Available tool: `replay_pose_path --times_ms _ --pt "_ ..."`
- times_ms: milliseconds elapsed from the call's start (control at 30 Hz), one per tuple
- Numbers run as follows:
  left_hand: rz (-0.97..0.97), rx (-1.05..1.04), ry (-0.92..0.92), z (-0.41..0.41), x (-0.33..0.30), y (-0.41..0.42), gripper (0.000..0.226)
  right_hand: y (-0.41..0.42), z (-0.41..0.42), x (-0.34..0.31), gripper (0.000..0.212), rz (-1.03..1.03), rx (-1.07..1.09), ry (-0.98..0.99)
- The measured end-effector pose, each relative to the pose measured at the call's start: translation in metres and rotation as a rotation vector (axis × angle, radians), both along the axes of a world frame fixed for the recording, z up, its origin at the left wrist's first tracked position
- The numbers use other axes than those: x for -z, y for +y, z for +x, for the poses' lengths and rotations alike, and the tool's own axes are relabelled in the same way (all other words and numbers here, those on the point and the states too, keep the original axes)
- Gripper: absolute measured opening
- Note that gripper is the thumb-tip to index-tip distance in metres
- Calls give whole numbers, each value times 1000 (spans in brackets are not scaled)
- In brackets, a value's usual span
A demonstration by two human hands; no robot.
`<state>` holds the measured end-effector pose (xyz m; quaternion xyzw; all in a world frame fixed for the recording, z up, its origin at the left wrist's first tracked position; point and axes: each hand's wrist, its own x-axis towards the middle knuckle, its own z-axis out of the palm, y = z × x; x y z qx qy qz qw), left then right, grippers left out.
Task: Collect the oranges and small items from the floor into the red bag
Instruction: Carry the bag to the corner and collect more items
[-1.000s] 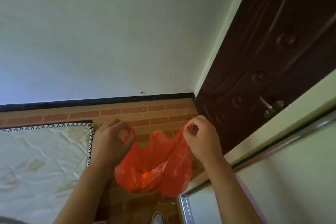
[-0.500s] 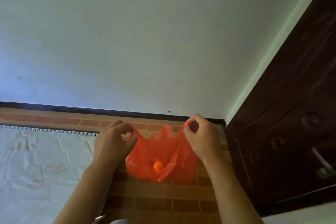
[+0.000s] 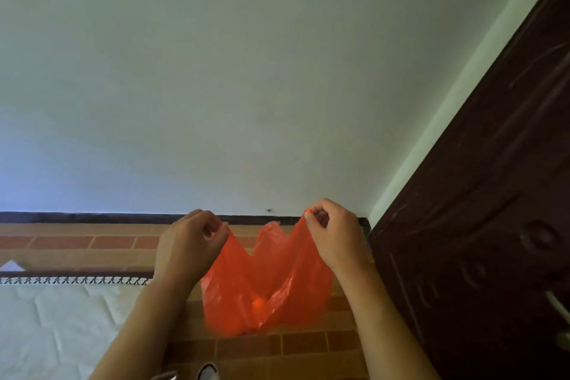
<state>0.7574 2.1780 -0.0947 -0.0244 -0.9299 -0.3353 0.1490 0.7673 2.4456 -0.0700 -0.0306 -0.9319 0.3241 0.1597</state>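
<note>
Fingers of the left hand (image 3: 188,244) pinch one handle of the red bag (image 3: 265,284), and the right hand (image 3: 334,233) pinches the other, pulling the mouth apart, probably to check or receive contents. Between and below both hands the bag sags; one orange (image 3: 258,305) glows through its bottom. Small items inside cannot be made out. Left of the hands lies a white mattress (image 3: 61,324), its near part cut off.

The view swings left, pushing the dark door (image 3: 493,225) out toward 3 o'clock. The hands now spread the red bag (image 3: 268,281) wider, and an orange (image 3: 259,305) shows low inside.
</note>
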Motion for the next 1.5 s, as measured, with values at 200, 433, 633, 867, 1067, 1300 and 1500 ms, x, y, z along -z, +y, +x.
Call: replay_pose_path --times_ms 200,433,633,867,1067,1300,1500 --pt "5 39 -31 -102 1 -31 20 -24 -92 -4 18 11 63 -20" --pt "46 25 -40 -190 3 -75 20 -71 -177 -6 15 25 62 -49" --pt "75 -68 28 -236 -1 -123 19 -107 -245 -14 18 60 18 -22" --pt "48 -219 114 -269 8 -176 13 -167 -330 -14 18 136 -172 66" --pt "-14 -345 136 -306 20 -214 10 -215 -412 -3 13 275 -371 182" --pt "-110 -507 155 -357 25 -241 17 -250 -526 9 9 339 -573 244" --pt "-189 -685 113 -395 32 -242 12 -279 -595 25 9 287 -793 211"
